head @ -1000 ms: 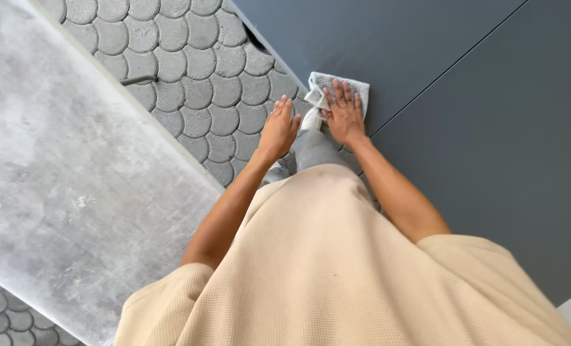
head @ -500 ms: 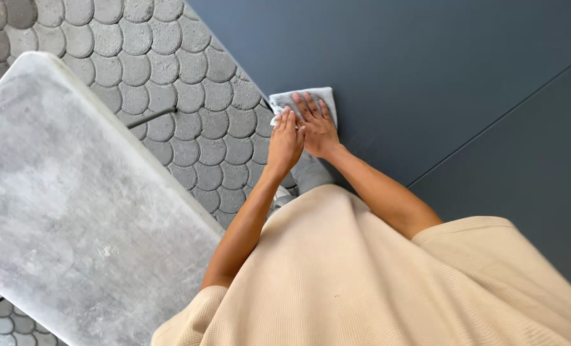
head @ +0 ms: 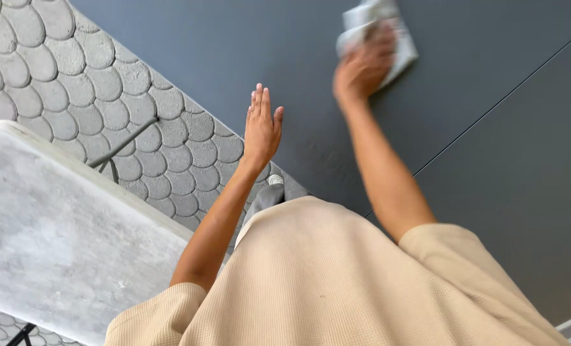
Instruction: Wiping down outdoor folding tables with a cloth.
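R hand (head: 364, 63): blurred, pressed flat on white cloth (head: 397, 40) against dark grey wall panel (head: 247, 57); grip spread over cloth, not clamped round it.
L hand (head: 261, 125): open, fingers straight & together, palm twd panel; touching or just off it, can't tell. Holds nothing.
Cloth: upper part of panel, under R hand.
Tabletop (head: 54, 237): grey, mottled, at left.
Floor (head: 106, 83): grey scallop tiles.
Top (head: 336, 282): beige.
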